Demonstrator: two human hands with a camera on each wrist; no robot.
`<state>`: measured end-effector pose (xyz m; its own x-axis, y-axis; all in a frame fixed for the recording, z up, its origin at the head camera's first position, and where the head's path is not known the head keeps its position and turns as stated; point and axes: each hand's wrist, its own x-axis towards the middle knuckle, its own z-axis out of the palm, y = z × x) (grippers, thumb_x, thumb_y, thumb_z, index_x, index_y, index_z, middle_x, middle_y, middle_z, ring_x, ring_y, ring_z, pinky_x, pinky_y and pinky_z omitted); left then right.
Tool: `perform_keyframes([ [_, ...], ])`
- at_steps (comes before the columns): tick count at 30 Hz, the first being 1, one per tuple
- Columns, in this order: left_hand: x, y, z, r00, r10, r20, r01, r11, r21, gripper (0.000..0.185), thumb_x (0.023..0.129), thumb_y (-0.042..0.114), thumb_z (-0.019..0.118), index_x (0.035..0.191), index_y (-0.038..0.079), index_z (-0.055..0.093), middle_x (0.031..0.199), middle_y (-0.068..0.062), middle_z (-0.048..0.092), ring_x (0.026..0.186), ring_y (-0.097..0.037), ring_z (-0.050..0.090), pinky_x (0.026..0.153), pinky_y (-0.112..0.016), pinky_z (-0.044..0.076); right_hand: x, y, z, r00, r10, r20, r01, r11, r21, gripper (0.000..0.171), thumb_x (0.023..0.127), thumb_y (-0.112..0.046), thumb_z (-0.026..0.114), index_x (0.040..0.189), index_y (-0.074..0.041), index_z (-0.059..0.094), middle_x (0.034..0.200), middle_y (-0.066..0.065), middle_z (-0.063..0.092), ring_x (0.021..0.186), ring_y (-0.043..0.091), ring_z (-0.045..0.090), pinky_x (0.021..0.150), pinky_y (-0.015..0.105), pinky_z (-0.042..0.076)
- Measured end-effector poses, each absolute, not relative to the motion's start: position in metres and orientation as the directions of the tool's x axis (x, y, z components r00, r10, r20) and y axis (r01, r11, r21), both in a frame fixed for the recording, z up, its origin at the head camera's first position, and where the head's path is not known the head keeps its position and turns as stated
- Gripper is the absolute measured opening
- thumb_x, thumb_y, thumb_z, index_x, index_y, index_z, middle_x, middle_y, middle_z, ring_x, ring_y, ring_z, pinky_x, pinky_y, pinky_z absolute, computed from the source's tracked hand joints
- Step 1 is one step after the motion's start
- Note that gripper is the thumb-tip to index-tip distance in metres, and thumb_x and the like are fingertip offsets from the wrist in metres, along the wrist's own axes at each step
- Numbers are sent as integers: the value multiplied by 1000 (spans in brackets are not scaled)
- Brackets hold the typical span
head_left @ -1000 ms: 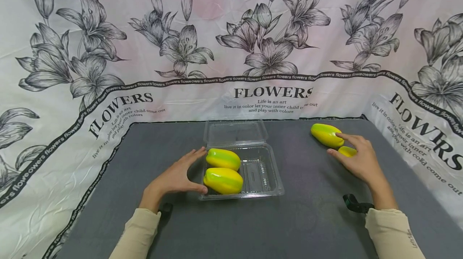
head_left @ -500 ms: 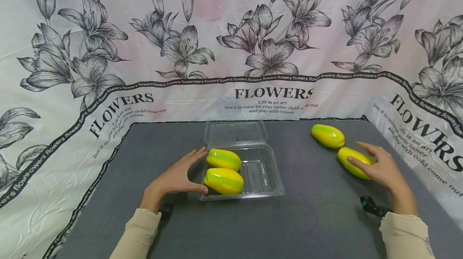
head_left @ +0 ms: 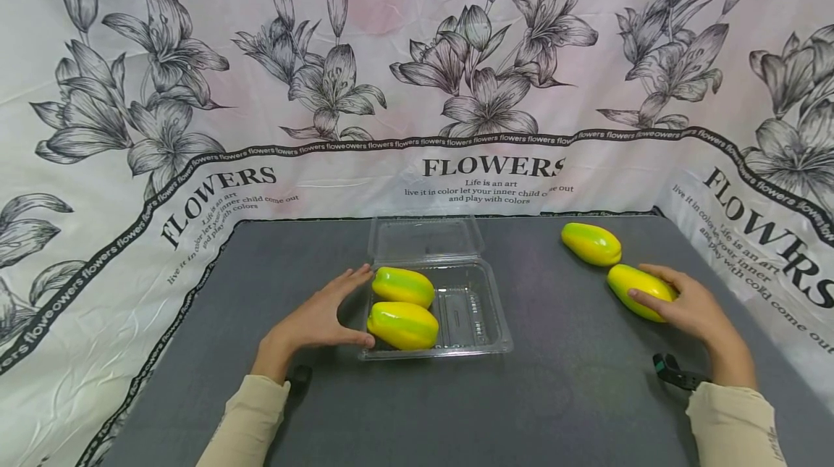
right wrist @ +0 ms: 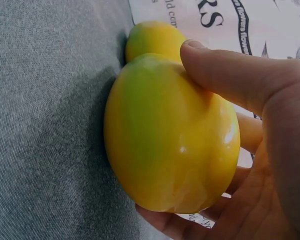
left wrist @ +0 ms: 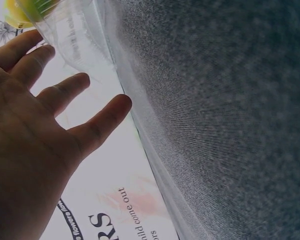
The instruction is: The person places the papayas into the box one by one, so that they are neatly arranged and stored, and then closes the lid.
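My right hand grips a yellow-green papaya lying on the grey table. The right wrist view shows the thumb on this papaya and the other fingers curled around its far side. A second papaya lies just behind it. Left of centre stands a clear plastic clamshell box, its lid folded back. Two more papayas lie in the box's left half, a rear one and a front one. My left hand holds its fingers spread at the box's left edge, gripping nothing.
A grey cloth covers the table. Behind it and along both sides hangs a white curtain printed with flowers and lettering. A dark wrist camera mount sticks out by my right wrist.
My right hand has moved right and toward me, from between the two loose papayas onto the nearer one, and its fingers have closed around it. My left hand has stayed still.
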<state>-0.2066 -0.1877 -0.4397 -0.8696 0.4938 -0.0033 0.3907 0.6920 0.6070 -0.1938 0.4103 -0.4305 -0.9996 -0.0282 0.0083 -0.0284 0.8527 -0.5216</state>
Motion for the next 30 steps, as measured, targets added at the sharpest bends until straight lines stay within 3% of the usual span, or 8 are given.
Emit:
perform_keyframes([
  [10, -206, -189, -441, -856, 516, 7, 414, 679, 606, 110, 66, 68, 76, 154, 32, 22, 163, 10, 14, 152, -34, 8, 111, -71, 20, -193, 411, -431, -999, -39, -22, -21, 847, -532, 73, 93, -50, 57, 147, -6, 38, 144, 34, 38, 119, 47, 42, 84, 57, 38],
  [30, -206, -187, -437, -857, 515, -6, 410, 690, 596, 108, 67, 67, 75, 154, 30, 22, 163, 11, 13, 152, -33, 8, 111, -70, 20, -196, 388, -426, -994, -100, 43, -106, 817, -567, 69, 91, -46, 62, 147, -11, 41, 143, 29, 43, 122, 46, 43, 87, 58, 38],
])
